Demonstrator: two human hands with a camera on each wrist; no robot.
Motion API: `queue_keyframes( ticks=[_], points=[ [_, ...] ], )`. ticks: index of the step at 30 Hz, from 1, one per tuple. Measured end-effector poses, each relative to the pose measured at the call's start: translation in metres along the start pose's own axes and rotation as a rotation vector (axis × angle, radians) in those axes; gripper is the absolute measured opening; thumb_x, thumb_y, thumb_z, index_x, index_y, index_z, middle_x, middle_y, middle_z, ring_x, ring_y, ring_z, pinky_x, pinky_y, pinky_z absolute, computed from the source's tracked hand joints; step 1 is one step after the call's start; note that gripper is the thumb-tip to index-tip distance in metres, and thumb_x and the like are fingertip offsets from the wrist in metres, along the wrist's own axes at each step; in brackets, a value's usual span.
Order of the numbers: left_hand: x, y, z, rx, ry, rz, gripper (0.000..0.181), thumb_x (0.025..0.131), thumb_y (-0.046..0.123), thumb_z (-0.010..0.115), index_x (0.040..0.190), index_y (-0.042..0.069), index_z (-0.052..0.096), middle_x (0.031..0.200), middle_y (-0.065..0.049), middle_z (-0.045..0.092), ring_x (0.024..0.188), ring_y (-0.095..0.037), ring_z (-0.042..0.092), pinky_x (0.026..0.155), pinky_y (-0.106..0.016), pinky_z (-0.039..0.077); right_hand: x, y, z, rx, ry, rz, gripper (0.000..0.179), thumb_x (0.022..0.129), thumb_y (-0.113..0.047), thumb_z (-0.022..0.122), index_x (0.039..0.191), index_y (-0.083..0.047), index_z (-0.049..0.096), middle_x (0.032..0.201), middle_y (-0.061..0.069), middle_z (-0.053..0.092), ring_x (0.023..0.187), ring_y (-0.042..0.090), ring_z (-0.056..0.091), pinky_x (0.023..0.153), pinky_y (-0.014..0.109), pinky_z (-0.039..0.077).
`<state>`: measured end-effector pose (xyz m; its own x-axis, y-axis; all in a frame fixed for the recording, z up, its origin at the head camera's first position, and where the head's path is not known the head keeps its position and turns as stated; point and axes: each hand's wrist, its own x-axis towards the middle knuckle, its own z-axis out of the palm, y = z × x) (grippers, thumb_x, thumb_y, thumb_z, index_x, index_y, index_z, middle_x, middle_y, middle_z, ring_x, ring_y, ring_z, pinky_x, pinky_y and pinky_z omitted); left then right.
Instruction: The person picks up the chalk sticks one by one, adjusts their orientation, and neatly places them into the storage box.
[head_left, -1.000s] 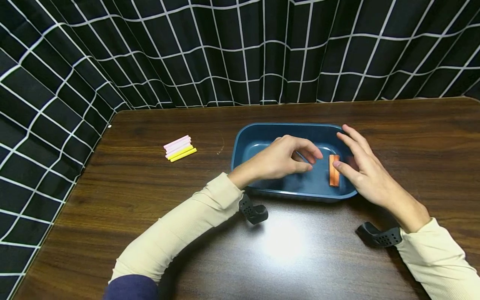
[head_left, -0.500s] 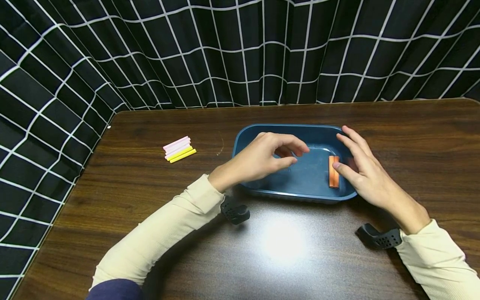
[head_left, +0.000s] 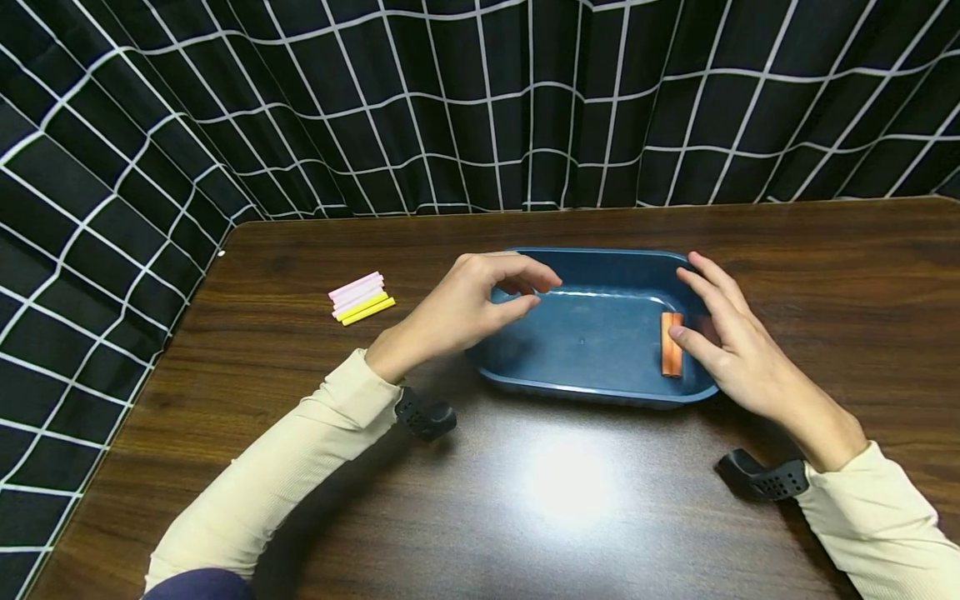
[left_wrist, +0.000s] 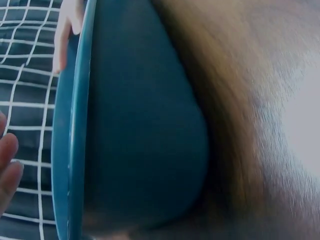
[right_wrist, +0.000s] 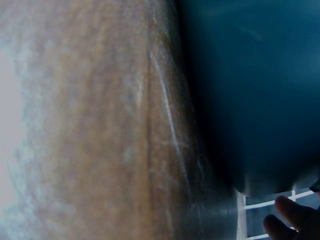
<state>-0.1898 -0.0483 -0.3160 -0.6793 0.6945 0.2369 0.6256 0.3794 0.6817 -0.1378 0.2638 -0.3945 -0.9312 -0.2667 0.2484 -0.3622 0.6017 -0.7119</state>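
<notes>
A blue plastic basin [head_left: 585, 390] stands on the wooden table. Two orange chalk-like sticks [head_left: 667, 346] lie side by side at its right end. Over the basin's left end hovers my left hand [head_left: 476, 300], its fingers loosely bent and nothing between them. My right hand [head_left: 731, 346] is at the basin's right end, fingers spread outside by the rim and thumb over the inside, overlapping the orange sticks in the head view. Whether the thumb touches them I cannot tell. In the left wrist view, fingertips [left_wrist: 7, 165] show beside the basin's rim [left_wrist: 77, 125].
On the table's left part lie several pink sticks [head_left: 356, 292] and yellow sticks [head_left: 366, 310] in a row. A black curtain with white grid lines [head_left: 450, 100] hangs behind the table [head_left: 262, 400]. Black wrist straps [head_left: 761, 477] sit on both arms.
My left hand has drawn back leftward from the middle of the basin to its left end, holding nothing. The right hand and the orange sticks have stayed in place.
</notes>
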Motion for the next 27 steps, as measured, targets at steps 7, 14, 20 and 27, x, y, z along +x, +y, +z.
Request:
queue_keyframes(
  ticks=[7,14,20,27],
  points=[
    [-0.009,-0.007,-0.012,0.075,0.034,-0.005,0.026,0.092,0.002,0.065,0.118,0.004,0.070,0.117,-0.008,0.072,0.101,-0.018,0.068,0.086,-0.027,0.054,-0.001,0.000,-0.001,-0.015,-0.004,0.001,0.063,0.097,-0.011,0.060,0.153,-0.001,0.031,0.165,0.013,0.014,0.144,0.044,0.026,0.093,-0.004,0.020],
    [-0.020,-0.017,-0.026,0.054,0.106,-0.015,0.024,0.090,-0.002,0.065,0.113,0.001,0.071,0.112,-0.011,0.072,0.096,-0.020,0.068,0.083,-0.031,0.058,0.000,0.000,-0.002,-0.008,-0.012,0.005,0.063,0.097,-0.011,0.059,0.152,0.000,0.031,0.165,0.012,0.014,0.145,0.044,0.025,0.094,-0.004,0.020],
    [-0.034,-0.025,-0.036,0.050,0.137,-0.043,0.023,0.090,-0.003,0.066,0.112,0.001,0.071,0.109,-0.013,0.073,0.095,-0.020,0.069,0.084,-0.032,0.058,-0.001,-0.001,-0.002,-0.014,-0.013,0.020,0.063,0.097,-0.012,0.060,0.152,0.000,0.031,0.165,0.013,0.014,0.145,0.043,0.026,0.111,0.021,0.033],
    [-0.048,-0.038,-0.046,0.130,0.145,-0.097,0.024,0.089,-0.002,0.067,0.112,0.003,0.071,0.110,-0.010,0.073,0.101,-0.022,0.068,0.085,-0.037,0.058,0.000,-0.001,-0.002,-0.033,-0.018,0.030,0.064,0.098,-0.013,0.059,0.153,-0.001,0.030,0.165,0.012,0.014,0.144,0.042,0.027,0.110,0.036,0.038]
  ],
)
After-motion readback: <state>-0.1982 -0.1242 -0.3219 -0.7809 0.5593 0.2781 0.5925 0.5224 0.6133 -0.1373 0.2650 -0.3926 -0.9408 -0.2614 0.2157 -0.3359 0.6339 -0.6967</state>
